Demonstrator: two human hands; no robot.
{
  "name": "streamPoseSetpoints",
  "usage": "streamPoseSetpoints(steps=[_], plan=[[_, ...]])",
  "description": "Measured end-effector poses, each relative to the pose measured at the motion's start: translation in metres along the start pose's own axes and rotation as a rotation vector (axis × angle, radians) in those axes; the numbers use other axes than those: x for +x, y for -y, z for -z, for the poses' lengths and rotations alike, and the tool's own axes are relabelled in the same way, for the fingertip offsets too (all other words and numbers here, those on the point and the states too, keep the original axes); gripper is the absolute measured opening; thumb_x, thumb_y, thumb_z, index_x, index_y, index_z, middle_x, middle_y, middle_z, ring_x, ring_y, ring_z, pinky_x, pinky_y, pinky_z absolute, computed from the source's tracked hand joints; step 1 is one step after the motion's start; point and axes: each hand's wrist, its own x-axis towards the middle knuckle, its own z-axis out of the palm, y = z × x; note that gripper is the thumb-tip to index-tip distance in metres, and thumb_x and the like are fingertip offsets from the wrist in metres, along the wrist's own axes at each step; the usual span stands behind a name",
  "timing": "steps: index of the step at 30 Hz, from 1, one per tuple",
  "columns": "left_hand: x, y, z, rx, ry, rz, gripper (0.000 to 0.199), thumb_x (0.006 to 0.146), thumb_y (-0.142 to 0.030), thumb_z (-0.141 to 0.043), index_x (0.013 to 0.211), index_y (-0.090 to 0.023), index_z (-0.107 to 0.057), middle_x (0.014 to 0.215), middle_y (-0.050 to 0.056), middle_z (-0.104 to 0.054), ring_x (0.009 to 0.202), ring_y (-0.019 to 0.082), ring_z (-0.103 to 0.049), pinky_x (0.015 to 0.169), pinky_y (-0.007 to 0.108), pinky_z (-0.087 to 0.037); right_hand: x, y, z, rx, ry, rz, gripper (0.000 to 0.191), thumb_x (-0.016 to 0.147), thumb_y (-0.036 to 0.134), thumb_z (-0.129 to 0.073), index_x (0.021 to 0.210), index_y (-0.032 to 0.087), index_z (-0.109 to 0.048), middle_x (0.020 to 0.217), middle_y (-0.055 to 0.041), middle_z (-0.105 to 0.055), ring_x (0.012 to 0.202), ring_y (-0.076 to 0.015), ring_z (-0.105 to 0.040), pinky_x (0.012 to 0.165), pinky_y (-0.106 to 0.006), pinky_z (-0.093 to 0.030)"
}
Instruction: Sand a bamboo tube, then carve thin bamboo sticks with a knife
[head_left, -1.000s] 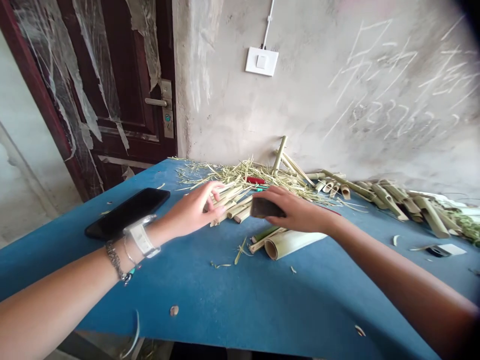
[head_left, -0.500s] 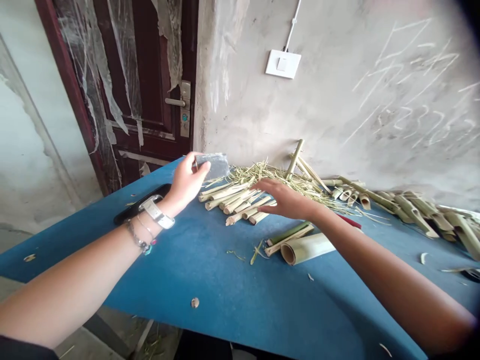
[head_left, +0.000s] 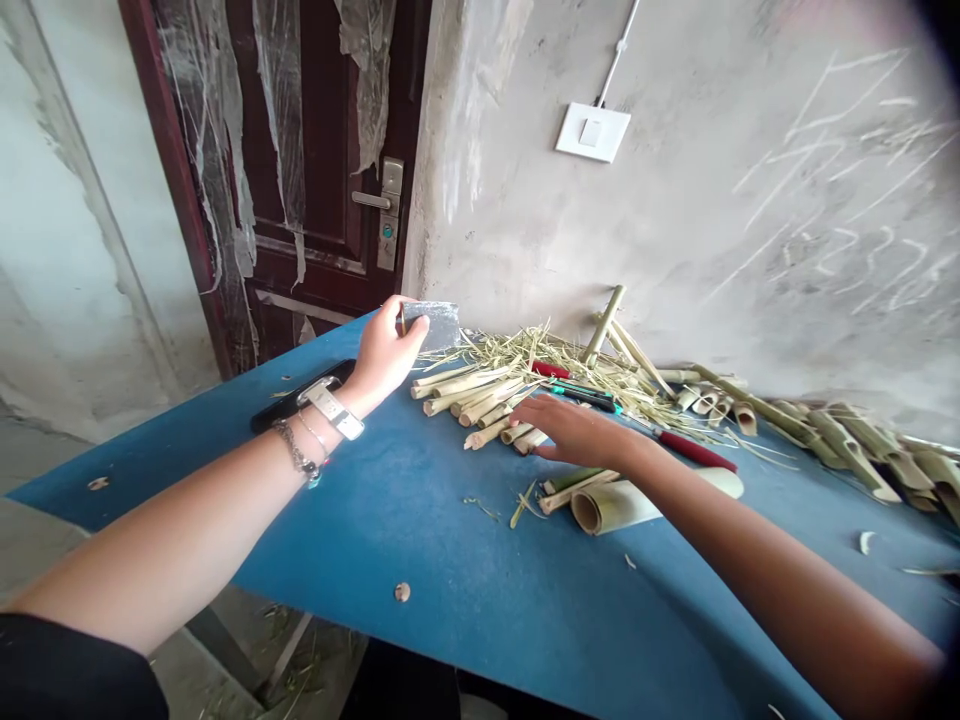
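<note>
On the table [head_left: 480, 600], the row of bamboo sticks [head_left: 487, 395] lies before me near the middle, with the heap of shavings [head_left: 510, 346] just behind it against the wall [head_left: 517, 250] and the phone [head_left: 289, 402] to its left. Nearer me and to the right of the row lies the wide bamboo tube [head_left: 619, 507], with two thinner pieces [head_left: 574, 490] beside it, and farther right a pile of split bamboo [head_left: 847, 450] lies along the wall.

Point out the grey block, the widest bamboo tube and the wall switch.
Grey block [head_left: 442, 326]: head view, on its flat face.
Widest bamboo tube [head_left: 626, 504]: head view, on its outer wall, near the open end.
Wall switch [head_left: 591, 133]: head view, on its central rocker.
</note>
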Motion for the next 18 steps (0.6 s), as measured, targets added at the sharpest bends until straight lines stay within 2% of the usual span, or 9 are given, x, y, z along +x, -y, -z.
streamPoseSetpoints(steps=[4, 8, 12, 15, 18], plan=[[0.001, 0.001, 0.000, -0.019, 0.013, -0.002, 0.009, 0.078, -0.024, -0.052, 0.082, -0.017, -0.052, 0.069, -0.002, -0.053, 0.062, 0.012, -0.049, 0.058, 0.023, -0.038, -0.008, 0.001, 0.000, 0.004, 0.071, 0.031, 0.046, 0.072, 0.009, -0.057, 0.117, 0.020, -0.052, 0.116, -0.0072, -0.056, 0.107, -0.0238, -0.049, 0.090, -0.039, -0.042], [0.000, 0.002, -0.001, -0.034, 0.027, -0.006, 0.010, 0.078, -0.025, -0.052, 0.084, -0.017, -0.052, 0.072, 0.000, -0.055, 0.065, 0.013, -0.051, 0.061, 0.024, -0.040, -0.018, -0.003, 0.007, 0.133, 0.144, 0.029, 0.043, 0.071, 0.004, -0.051, 0.110, 0.022, -0.057, 0.115, -0.0045, -0.056, 0.109, -0.0202, -0.049, 0.093, -0.035, -0.040], [-0.001, -0.001, -0.001, -0.014, 0.045, 0.003, 0.010, 0.079, -0.025, -0.051, 0.085, -0.017, -0.052, 0.072, 0.000, -0.056, 0.063, 0.013, -0.051, 0.059, 0.024, -0.040, -0.021, -0.012, 0.016, 0.284, 0.226, 0.029, 0.038, 0.074, 0.016, -0.054, 0.111, 0.023, -0.056, 0.116, -0.0045, -0.054, 0.109, -0.0204, -0.049, 0.093, -0.035, -0.040], [-0.003, -0.003, -0.002, 0.002, 0.072, 0.011, 0.010, 0.078, -0.024, -0.051, 0.085, -0.017, -0.053, 0.071, 0.000, -0.055, 0.063, 0.013, -0.051, 0.058, 0.024, -0.039, -0.010, -0.013, 0.016, 0.317, 0.109, 0.045, 0.034, 0.081, 0.031, -0.053, 0.115, 0.023, -0.055, 0.117, -0.0060, -0.054, 0.109, -0.0204, -0.049, 0.095, -0.036, -0.039], [-0.003, -0.001, -0.003, -0.019, 0.092, 0.007, 0.010, 0.079, -0.025, -0.051, 0.085, -0.017, -0.052, 0.072, 0.000, -0.056, 0.064, 0.013, -0.052, 0.060, 0.024, -0.040, 0.010, -0.008, 0.009, 0.236, -0.066, 0.101, 0.032, 0.084, 0.025, -0.049, 0.116, 0.022, -0.054, 0.117, -0.0068, -0.054, 0.111, -0.0197, -0.047, 0.099, -0.038, -0.035]])
